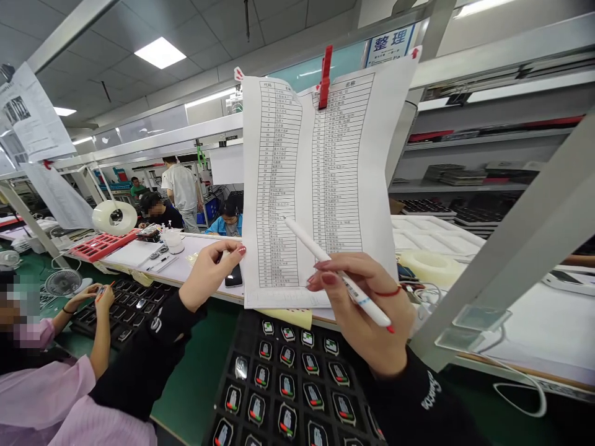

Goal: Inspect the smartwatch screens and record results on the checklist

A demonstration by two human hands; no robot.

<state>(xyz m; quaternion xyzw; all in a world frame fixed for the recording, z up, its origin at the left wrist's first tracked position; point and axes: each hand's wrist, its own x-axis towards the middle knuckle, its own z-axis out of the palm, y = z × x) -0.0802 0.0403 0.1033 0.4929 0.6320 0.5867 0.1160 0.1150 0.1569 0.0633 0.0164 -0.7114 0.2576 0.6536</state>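
Note:
My right hand [372, 303] is closed around a white pen [311, 241] with a red end. The pen's tip points at a row low in the left column of a printed list [283, 186]. A red clip [325, 77] grips the list's top edge, and the paper hangs creased in front of me. Beside the sheet's lower left edge, my left hand [211, 272] is closed in a pinch; what lies between its fingers is hidden. Behind that hand a dark phone-like device [233, 277] shows partly. Below, a black tray [246, 331] holds several watches [287, 385] with lit screens.
A slanted grey post [525, 229] stands at right, before shelves [488, 186] of stacked trays. A tape roll [114, 217] hangs at left, above a red tray [102, 246]. A co-worker's hands [103, 297] work over another black tray [134, 303] at left.

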